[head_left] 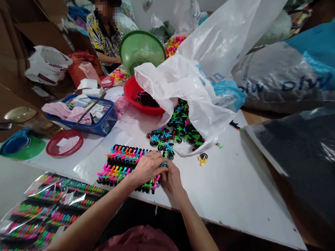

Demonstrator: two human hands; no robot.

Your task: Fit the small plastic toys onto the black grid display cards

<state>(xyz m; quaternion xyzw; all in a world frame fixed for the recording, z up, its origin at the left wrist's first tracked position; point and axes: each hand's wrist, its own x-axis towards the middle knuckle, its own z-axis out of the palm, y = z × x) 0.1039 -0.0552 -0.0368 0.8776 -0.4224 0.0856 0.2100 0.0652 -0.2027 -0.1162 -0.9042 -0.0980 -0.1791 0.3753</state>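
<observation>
Two rows of small plastic toy bicycles (116,170) in many colours, with black wheels, stand packed side by side on the white table. My left hand (148,166) lies over the right end of these rows, its fingers bent together toward my right hand (171,178). Between the fingertips of both hands shows a bit of a blue toy bicycle (164,164), mostly hidden by the fingers. Just beyond the hands, a loose heap of toy bicycles (181,121) spills from a large white plastic bag (200,113). One yellow toy bicycle (202,159) lies apart on the right.
Clear bags of lined-up toy bicycles (49,213) lie at lower left. Left on the table are a blue basket (101,120) and a red tray (64,143). A red basin (139,104) and a green colander (143,49) stand behind. Another person (106,36) sits across. Full sacks (281,74) are at right.
</observation>
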